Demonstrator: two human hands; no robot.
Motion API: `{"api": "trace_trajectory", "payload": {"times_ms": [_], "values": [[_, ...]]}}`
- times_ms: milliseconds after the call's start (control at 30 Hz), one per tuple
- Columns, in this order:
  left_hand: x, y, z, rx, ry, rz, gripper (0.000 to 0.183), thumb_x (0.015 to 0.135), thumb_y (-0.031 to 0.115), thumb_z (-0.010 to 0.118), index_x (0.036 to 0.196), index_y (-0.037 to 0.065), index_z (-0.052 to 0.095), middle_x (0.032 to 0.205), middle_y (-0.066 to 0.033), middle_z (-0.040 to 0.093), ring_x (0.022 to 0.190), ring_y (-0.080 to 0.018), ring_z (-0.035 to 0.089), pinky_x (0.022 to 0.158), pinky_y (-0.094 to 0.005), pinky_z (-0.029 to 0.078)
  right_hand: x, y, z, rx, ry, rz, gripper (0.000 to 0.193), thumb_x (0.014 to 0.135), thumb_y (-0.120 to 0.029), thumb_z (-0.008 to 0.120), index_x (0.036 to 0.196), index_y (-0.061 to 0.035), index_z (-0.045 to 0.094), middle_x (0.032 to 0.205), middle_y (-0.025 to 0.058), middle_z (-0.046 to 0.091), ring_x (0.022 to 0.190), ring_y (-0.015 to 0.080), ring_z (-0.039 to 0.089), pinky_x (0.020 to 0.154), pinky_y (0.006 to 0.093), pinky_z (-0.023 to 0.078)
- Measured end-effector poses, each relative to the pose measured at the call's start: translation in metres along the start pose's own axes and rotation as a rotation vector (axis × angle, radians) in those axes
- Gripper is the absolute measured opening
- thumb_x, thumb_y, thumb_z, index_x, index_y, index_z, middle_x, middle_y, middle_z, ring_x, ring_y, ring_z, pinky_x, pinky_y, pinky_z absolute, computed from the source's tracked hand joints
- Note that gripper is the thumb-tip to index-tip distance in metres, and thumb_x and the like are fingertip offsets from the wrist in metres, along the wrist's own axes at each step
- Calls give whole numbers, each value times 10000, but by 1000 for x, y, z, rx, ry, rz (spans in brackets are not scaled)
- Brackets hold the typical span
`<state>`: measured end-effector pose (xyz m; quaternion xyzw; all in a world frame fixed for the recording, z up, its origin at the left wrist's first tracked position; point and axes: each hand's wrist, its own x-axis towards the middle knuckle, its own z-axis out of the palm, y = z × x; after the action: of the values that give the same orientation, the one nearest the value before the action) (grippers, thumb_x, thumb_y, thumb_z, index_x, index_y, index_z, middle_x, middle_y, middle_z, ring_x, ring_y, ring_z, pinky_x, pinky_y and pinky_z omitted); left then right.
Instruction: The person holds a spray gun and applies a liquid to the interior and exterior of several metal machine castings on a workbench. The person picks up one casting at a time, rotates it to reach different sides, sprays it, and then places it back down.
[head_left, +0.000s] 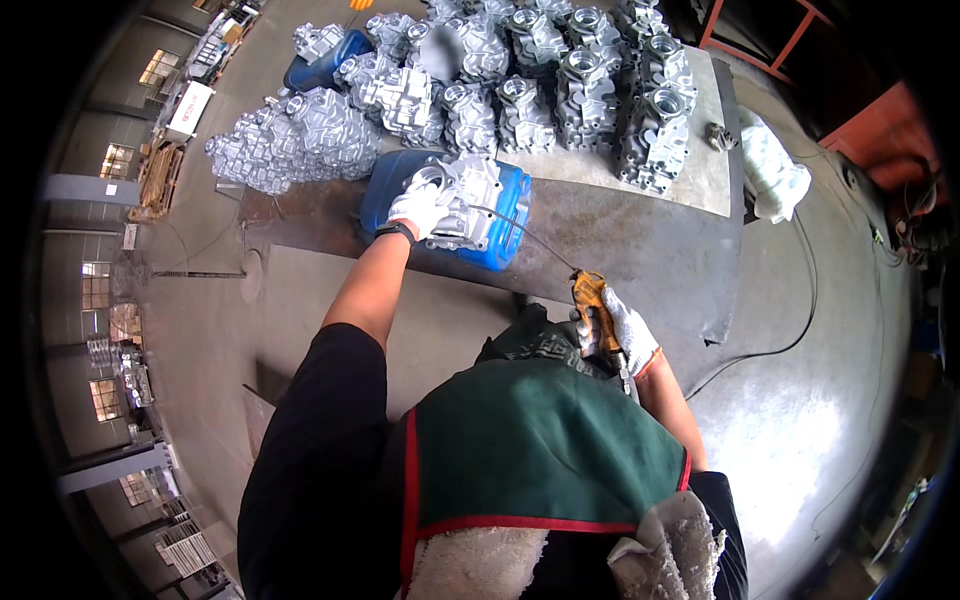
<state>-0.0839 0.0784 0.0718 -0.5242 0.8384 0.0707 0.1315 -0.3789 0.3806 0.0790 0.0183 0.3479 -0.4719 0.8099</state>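
The left hand [418, 208], in a white glove, is stretched far out with its fingers closed on a grey metal casting [462, 200] that rests on top of a blue plastic drum [497, 235] lying on its side on the steel workbench [640, 250]; whether anything is in the drum cannot be told. The right hand [622, 332], also gloved, is near the body with its fingers wrapped around a yellow hand tool [592, 300], from which a thin rod points toward the casting. Farther back, rows of similar castings [560, 80] stand on a grey slab [700, 170], with another heap [290, 140] to the left beside a second blue drum [325, 68]. A white cloth [775, 165] lies at the right.
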Motion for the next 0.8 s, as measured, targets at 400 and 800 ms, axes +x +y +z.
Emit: {"api": "trace_trajectory", "payload": {"times_ms": [400,800], "values": [[-6,5,-4,-38,-11,-17,513,814,353,590,1185,7,515,1359,-208,373,1196,-346,437,986,-403,377,18,-5,11,-50,23,24,453,948,-438,431,1084,-17,525,837,108,611,655,190,582,577,376,511],[-6,7,-14,-23,-84,-33,544,825,352,586,1250,32,468,1333,-218,422,1222,-352,422,1011,-401,356,23,-1,7,-38,-30,22,458,935,-471,446,1018,-33,553,753,87,605,630,188,582,565,320,486]]}}
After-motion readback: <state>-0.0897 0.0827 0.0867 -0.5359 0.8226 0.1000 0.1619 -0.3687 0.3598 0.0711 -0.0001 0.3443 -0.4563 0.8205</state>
